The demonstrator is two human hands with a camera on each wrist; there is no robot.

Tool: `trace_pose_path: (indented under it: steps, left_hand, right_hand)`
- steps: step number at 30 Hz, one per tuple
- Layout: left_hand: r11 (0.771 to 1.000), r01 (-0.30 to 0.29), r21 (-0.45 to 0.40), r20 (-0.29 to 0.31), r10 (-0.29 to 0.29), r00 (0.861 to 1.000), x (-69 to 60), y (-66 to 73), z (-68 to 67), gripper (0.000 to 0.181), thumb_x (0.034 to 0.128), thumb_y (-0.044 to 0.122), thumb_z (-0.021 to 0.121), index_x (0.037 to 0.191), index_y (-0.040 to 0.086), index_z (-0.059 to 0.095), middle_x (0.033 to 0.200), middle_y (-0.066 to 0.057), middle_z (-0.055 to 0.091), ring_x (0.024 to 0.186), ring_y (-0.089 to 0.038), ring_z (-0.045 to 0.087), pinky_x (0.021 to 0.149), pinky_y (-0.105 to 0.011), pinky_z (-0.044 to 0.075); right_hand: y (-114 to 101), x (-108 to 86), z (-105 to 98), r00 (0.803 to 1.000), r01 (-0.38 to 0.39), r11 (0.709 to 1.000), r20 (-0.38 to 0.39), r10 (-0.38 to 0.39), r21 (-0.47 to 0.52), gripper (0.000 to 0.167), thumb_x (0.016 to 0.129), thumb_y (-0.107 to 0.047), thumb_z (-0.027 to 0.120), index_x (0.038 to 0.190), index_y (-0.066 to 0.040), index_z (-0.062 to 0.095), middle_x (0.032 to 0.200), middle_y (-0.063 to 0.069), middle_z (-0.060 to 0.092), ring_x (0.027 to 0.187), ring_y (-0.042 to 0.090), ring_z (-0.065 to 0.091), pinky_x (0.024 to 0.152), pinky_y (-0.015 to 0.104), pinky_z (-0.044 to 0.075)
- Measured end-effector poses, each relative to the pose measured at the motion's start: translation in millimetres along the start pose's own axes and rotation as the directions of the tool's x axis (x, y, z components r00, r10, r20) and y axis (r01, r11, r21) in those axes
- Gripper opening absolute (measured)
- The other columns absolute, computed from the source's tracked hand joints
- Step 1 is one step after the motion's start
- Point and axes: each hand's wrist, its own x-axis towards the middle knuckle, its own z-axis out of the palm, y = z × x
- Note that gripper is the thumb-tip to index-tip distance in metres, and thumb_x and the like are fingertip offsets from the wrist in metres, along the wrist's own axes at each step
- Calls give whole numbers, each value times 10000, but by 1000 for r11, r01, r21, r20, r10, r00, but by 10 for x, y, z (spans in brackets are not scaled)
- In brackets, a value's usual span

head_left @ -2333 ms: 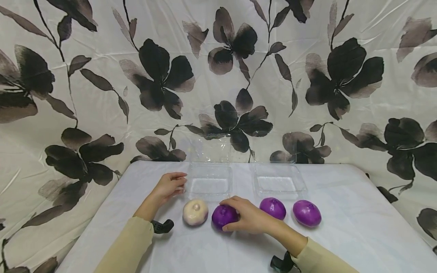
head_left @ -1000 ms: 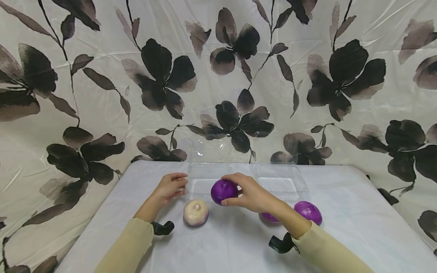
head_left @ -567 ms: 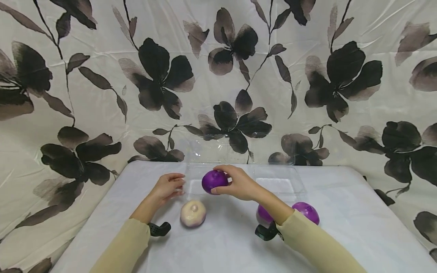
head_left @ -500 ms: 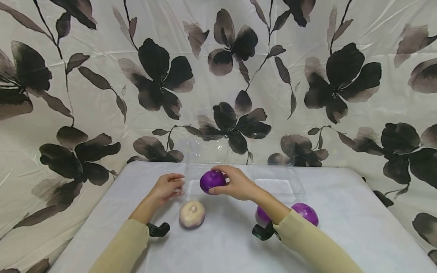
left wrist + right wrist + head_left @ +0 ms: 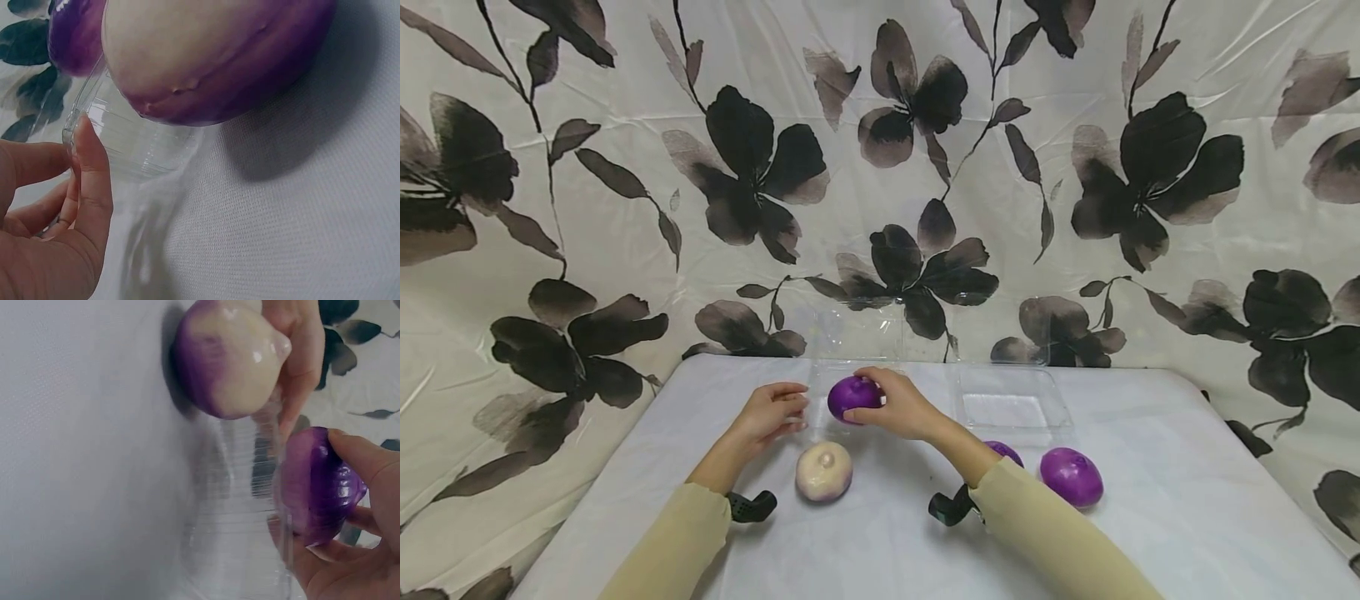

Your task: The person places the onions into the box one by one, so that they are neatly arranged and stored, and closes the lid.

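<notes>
My right hand [image 5: 901, 407] holds a glossy purple onion [image 5: 850, 397], fingers on top and thumb on the near side. The onion is above the left clear plastic container [image 5: 131, 137], whose lid stands open at the back. My left hand [image 5: 771, 414] is at that container's left side. In the left wrist view, its thumb and a finger pinch the container's rim. A cream-and-purple onion [image 5: 823, 472] sits on the table in front of the container. In the right wrist view, the held onion [image 5: 319, 487] appears beyond the container's clear wall [image 5: 250, 494].
A second clear container [image 5: 1011, 404] stands open at the right. Two more purple onions lie in front of it: one onion [image 5: 1072, 477] in full view, another onion [image 5: 1004, 452] partly behind my right forearm. White cloth [image 5: 865, 550] covers the table; a floral curtain [image 5: 880, 183] hangs behind.
My right hand has lifted the purple onion off the table and carried it forward and left, over the left container. The left hand has stayed at the container's side.
</notes>
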Motion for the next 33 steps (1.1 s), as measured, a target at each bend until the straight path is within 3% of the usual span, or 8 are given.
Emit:
trace_pose_path:
  steps: [10,15,23,33]
  left_hand:
    - [1000,-4,-4,10,4,1000,4,-5,17,452,1020,36,590,1440,-80,468,1064,-65,585,893,-153,595,695,-234,599]
    - [1000,7,5,-6,-7,1000,14,-6,25,436,1019,27,584,1432,-72,483,1056,-70,586,902,-174,599,696,-241,602]
    - [1000,18,12,-14,-18,1000,33,13,6,434,1028,32,568,1445,-52,479,1070,-68,576,953,-198,595,719,-247,604]
    - [1000,-5,1,3,5,1000,-1,15,0,444,1023,21,574,1441,-77,461,1056,-77,581,868,-155,604,701,-238,600]
  right_hand:
    - [122,108,199,998,16,1000,-55,-15,25,642,884,-292,799,1412,-25,549,1357,162,612,1201,305,608,1034,455,516]
    - [163,162,269,997,15,1000,-75,-16,-16,654,890,-296,789,1425,-16,537,1382,175,593,1268,317,566,1074,452,485]
    - [152,230,325,999,-34,994,-25,31,-101,677,914,-311,773,1465,-32,496,1352,183,575,1266,318,548,1082,454,479]
    - [116,281,392,995,-84,979,42,93,-188,698,924,-335,775,1490,-57,478,1373,192,544,1261,323,540,1069,473,486]
